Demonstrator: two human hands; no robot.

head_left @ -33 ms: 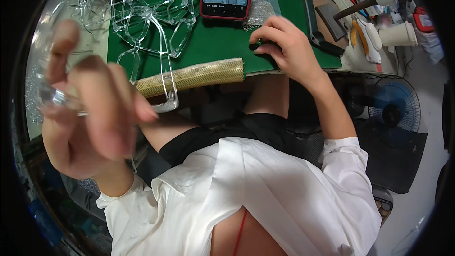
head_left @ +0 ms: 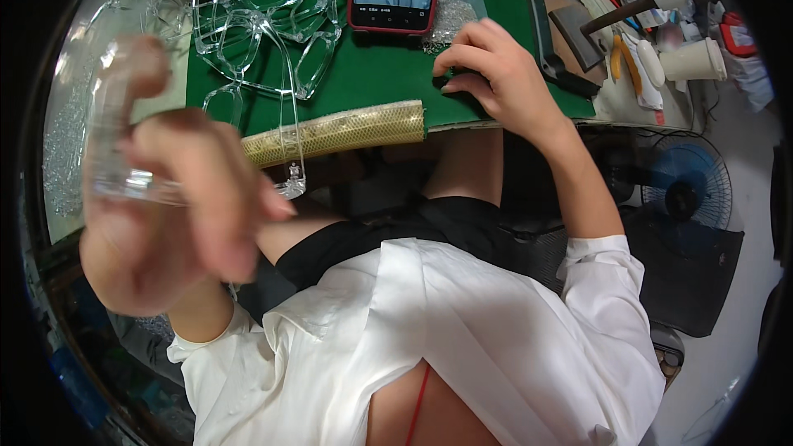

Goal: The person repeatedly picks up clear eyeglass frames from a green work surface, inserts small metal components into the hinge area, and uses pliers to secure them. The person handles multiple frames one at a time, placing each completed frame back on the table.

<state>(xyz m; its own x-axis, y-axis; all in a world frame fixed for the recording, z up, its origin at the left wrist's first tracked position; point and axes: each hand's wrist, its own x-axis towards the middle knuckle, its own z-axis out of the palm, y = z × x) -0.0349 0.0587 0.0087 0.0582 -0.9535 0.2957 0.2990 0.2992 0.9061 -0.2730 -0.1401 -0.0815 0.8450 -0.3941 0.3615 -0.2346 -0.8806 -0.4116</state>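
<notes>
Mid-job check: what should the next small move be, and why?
I'd probably ease the left hand down toward the green mat: it is raised, blurred, with a clear plastic piece across it, while the right hand is low over the mat, a small dark item at its fingertips.

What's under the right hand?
Around the right hand you can see the green mat; a small dark thing shows at its left edge. Whatever lies directly beneath is covered.
</notes>
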